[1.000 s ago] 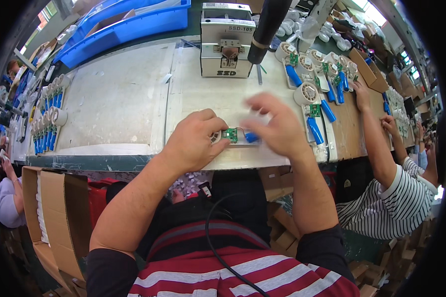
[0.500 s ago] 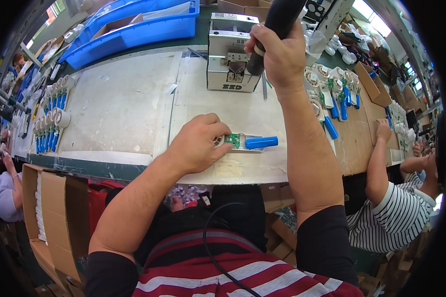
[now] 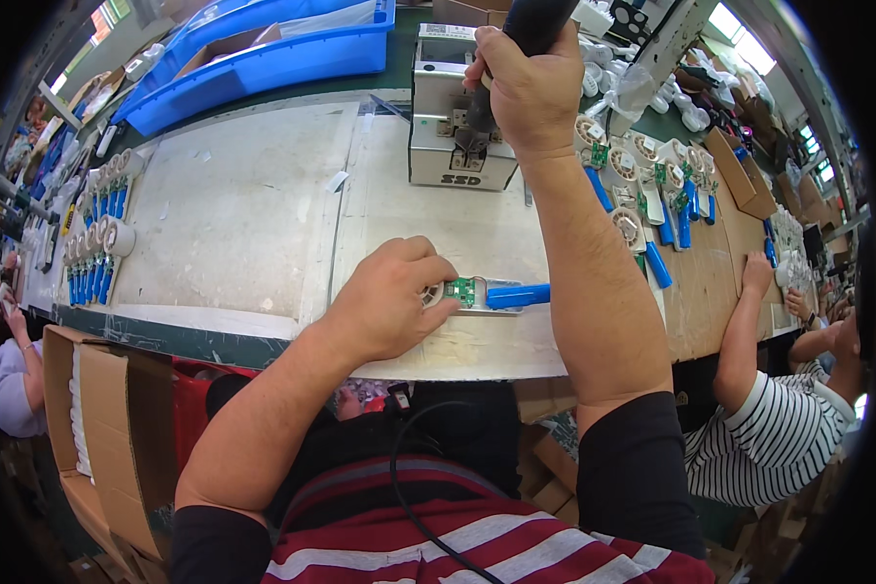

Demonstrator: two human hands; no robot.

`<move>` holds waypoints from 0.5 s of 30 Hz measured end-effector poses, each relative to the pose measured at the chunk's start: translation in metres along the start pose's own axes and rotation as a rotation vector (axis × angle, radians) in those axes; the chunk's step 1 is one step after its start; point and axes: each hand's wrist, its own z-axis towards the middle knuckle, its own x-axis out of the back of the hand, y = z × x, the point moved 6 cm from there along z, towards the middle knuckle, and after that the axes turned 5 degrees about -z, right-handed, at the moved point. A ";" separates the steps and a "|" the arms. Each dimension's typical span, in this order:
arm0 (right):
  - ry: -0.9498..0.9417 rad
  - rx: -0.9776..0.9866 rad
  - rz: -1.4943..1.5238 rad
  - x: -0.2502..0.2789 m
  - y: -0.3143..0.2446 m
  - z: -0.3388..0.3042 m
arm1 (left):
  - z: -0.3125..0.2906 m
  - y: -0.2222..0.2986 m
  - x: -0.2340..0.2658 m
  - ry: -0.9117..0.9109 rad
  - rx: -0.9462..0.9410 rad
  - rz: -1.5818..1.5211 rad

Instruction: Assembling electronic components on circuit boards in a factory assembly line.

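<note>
My left hand [image 3: 394, 300] is closed around the round end of a small fan assembly lying on the bench. From between its fingers extend a green circuit board [image 3: 461, 291], a pale tray-like casing and a blue cylindrical battery [image 3: 518, 296]. Raised at the far side, my right hand [image 3: 537, 97] grips a thick black electric screwdriver [image 3: 539, 21], pointed downward. Its lower end is at the front of a silver box-shaped screw feeder [image 3: 436, 164], and the bit's exact contact is hard to make out.
Several similar fan assemblies with blue batteries [image 3: 658, 265] lie right of my forearm, and more stand in rows [image 3: 95, 263] at the far left. A blue bin [image 3: 346, 60] sits at the back. A co-worker's arm [image 3: 740, 326] rests on the bench at right.
My right hand has brought the screwdriver down and slightly left, onto the front of the screw feeder. My left hand keeps its hold on the fan assembly.
</note>
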 end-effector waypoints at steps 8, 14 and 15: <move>-0.001 -0.016 0.063 0.003 0.008 -0.007 | 0.001 0.001 0.000 -0.012 0.002 0.005; -0.065 0.007 0.033 -0.002 -0.018 -0.009 | 0.000 -0.001 0.000 -0.007 0.018 -0.002; -0.064 0.007 0.031 -0.002 -0.018 -0.009 | 0.000 0.000 0.001 -0.015 0.019 0.002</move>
